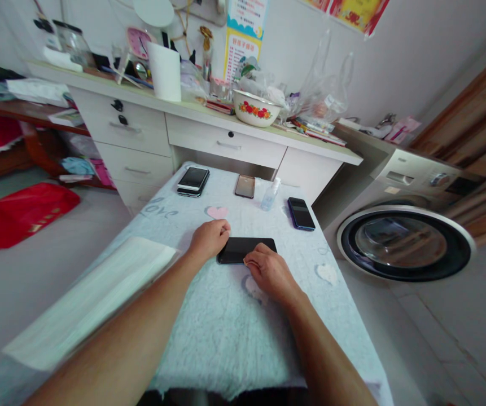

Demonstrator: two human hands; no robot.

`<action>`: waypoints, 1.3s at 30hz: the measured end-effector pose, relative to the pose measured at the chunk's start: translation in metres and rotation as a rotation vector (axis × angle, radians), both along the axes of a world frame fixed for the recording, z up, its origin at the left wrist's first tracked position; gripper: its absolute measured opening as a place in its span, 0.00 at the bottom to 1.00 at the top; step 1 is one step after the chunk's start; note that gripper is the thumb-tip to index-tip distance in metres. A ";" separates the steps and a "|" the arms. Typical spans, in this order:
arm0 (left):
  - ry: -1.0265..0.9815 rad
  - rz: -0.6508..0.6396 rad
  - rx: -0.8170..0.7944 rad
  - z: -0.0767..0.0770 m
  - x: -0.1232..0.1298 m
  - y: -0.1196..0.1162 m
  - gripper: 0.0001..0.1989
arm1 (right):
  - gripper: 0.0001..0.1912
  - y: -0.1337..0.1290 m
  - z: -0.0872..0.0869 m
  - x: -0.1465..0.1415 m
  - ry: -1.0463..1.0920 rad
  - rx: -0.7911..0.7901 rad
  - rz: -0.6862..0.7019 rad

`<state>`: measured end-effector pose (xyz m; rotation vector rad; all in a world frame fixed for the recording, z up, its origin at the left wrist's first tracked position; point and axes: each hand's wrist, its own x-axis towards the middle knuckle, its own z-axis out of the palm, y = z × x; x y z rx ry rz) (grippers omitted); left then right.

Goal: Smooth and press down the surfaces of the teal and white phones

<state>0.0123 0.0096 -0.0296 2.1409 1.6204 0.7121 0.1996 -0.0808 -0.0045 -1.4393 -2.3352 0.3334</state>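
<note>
A black smartphone [236, 248] lies flat, screen up, on the cloth-covered table between my hands. My left hand [209, 241] is closed at its left end, fingers curled over the far left corner. Over the phone's near right part, my right hand [268, 269] is closed in a pinch. Something small and pale shows at its fingertips, too small to name. Farther back stand a clear spray bottle [270, 195] and a brownish phone case [245, 186]. A dark blue phone [301, 213] lies at the right edge; stacked phones [194, 179] sit at the far left.
A folded whitish cloth [94, 299] lies along the table's left side. Behind is a white cabinet [226, 144] with a flowered enamel bowl [256, 108] and a paper roll [164, 72] on top. A washing machine [403, 242] stands at the right. A red bag [22, 220] lies on the floor.
</note>
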 end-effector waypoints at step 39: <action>0.004 -0.006 -0.019 0.002 0.000 0.000 0.08 | 0.11 0.010 -0.005 0.022 0.025 0.019 -0.168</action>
